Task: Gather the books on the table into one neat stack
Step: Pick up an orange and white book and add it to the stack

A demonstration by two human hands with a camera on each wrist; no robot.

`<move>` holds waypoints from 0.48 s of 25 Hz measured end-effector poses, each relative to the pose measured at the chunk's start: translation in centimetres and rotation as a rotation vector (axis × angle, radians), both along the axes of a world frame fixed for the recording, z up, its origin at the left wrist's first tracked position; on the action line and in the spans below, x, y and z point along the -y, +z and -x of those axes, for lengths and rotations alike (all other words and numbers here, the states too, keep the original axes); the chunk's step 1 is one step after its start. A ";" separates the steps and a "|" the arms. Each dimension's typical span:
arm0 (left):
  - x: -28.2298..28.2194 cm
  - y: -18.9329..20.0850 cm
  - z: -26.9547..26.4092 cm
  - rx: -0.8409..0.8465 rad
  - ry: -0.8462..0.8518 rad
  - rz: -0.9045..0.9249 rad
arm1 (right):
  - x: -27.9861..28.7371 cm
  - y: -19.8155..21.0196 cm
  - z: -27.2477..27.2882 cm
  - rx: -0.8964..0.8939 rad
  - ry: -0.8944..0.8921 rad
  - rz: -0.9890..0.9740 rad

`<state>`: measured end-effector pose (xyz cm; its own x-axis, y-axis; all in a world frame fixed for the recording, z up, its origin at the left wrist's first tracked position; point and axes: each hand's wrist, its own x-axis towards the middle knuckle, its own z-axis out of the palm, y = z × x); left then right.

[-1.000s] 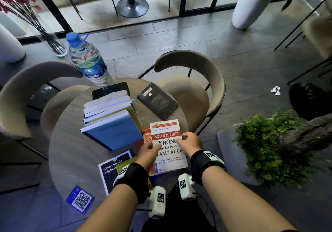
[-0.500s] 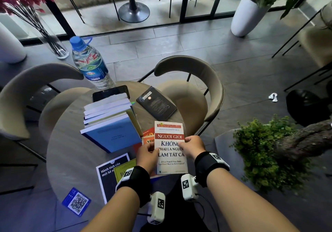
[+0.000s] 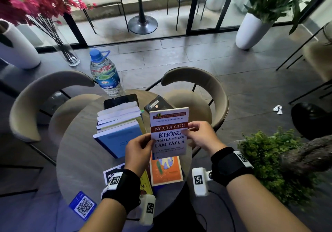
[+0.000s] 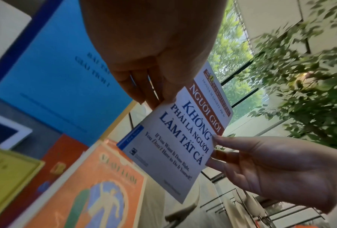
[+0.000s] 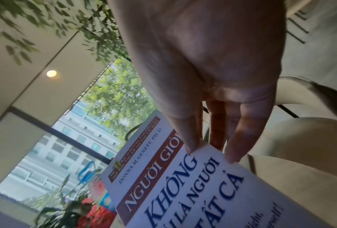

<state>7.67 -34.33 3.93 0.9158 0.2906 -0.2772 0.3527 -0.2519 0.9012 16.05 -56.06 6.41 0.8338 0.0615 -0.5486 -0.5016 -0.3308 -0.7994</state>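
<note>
While both hands pinch its side edges, the white book (image 3: 168,132) hangs between them — above the table (image 3: 80,150).

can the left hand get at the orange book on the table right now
Probably not yet: the left hand grips the white book together with the right hand, lifted above the orange book. The path down looks free once it lets go.

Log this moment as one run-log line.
white book lifted | left hand, right hand hold its sides | orange book beneath | stack waiting
</note>
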 end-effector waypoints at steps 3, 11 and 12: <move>-2.6 0.8 0.9 0.059 0.018 -0.077 | -2.1 1.5 0.4 0.038 0.083 -0.014; -9.9 0.0 4.5 0.134 0.083 -0.356 | -7.7 -1.5 1.6 0.150 0.280 -0.076; -10.5 -0.6 4.9 0.132 0.096 -0.392 | -8.5 -2.2 2.0 0.154 0.276 -0.081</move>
